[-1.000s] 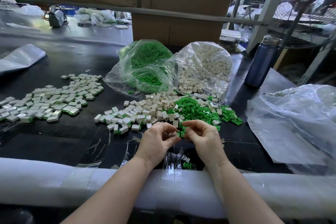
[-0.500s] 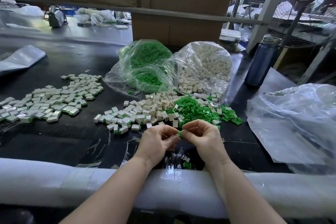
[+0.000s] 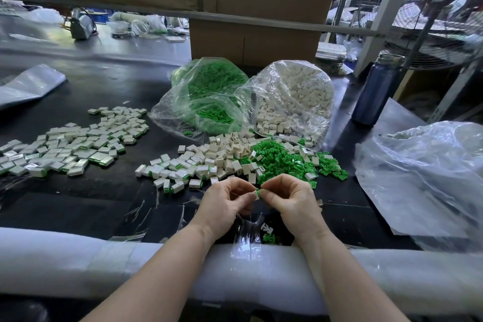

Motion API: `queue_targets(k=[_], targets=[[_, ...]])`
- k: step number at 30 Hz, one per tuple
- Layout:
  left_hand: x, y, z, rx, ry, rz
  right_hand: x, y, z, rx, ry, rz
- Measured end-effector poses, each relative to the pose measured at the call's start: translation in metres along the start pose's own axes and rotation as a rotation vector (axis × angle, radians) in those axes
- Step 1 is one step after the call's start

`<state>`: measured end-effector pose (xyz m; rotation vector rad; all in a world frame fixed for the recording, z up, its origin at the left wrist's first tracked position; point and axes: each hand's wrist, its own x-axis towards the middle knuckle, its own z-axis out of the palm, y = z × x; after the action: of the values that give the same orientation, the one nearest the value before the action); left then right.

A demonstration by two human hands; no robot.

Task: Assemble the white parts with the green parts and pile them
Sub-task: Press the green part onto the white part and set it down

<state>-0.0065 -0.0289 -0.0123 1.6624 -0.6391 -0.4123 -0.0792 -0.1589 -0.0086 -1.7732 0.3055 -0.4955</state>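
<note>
At the far left of the black counter (image 3: 109,86) lay the pile of finished pieces (image 3: 70,146), flat white blocks with a green edge showing along one side, scattered at all angles in a loose spread. Nearer the middle sat a heap of loose white parts (image 3: 209,159), small boxy shells, and touching its right side a heap of green parts (image 3: 282,159), small clips lying every which way. Behind them two clear bags slumped side by side with their mouths toward the heaps, the bag of green parts (image 3: 209,94) on the left and the bag of white parts (image 3: 295,97) on the right.

Just in front of the heaps, above the counter, the left hand (image 3: 224,204) and the right hand (image 3: 290,201) met fingertip to fingertip, both pinching one small piece (image 3: 258,194) between them. It showed white with a green end; its long axis could not be told. A blue bottle (image 3: 376,91) stood upright to the right.
</note>
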Motion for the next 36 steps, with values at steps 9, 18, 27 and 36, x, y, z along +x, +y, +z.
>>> queue_targets(k=[9, 18, 27, 36], targets=[[-0.0001, 0.0001, 0.0003, 0.020, 0.016, -0.006, 0.0002, 0.0029, -0.0002, -0.001, -0.024, 0.038], [-0.0034, 0.0030, 0.0006, 0.158, -0.020, 0.013, -0.0002, 0.0023, -0.0020, -0.007, -0.071, 0.094], [-0.0027, 0.0005, 0.0013, 0.186, -0.044, 0.011, 0.0006, 0.0028, -0.0026, -0.006, -0.085, 0.098], [-0.0026, -0.0001, 0.0021, 0.252, -0.051, 0.047, -0.0002, 0.0019, -0.0025, -0.025, -0.087, 0.086]])
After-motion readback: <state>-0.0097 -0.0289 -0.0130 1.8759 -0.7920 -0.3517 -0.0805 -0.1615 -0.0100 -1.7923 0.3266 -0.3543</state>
